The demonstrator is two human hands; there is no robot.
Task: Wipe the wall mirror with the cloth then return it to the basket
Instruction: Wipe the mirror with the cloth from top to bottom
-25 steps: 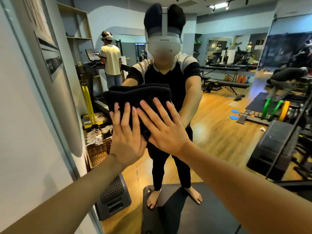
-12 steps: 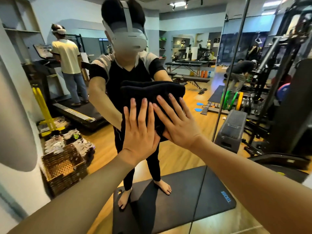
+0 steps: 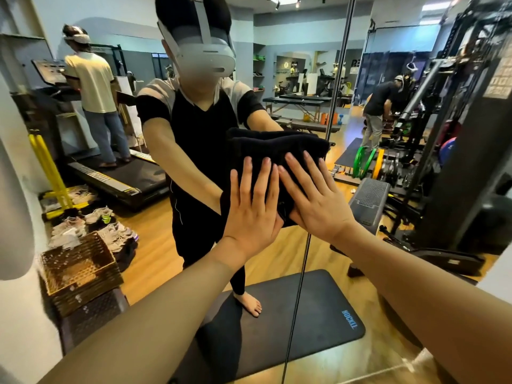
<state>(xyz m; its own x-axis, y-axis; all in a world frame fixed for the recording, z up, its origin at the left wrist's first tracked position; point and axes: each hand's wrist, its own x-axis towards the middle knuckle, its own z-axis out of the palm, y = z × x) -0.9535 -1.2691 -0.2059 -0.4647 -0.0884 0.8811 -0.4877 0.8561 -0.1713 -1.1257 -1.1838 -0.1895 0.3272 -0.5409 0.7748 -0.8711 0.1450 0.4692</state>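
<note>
A folded black cloth (image 3: 277, 151) is pressed flat against the wall mirror (image 3: 166, 245), right beside a vertical seam between two mirror panels. My left hand (image 3: 253, 209) and my right hand (image 3: 313, 200) lie side by side on the cloth, palms flat, fingers spread and pointing up. The mirror shows my own reflection with both arms stretched out to the cloth. A brown wicker basket (image 3: 80, 273) appears in the mirror at the lower left, standing on a dark step block.
The mirror reflects a gym: a black floor mat (image 3: 318, 314) under my feet, a treadmill (image 3: 116, 178) with a person on it, shoes beside the basket, a step platform (image 3: 368, 198), and weight machines at right where another person bends over. A white wall borders the mirror's left.
Both hands have slid the cloth rightward across the glass, from near the mirror's left edge up to the panel seam. My view has turned right with them.
</note>
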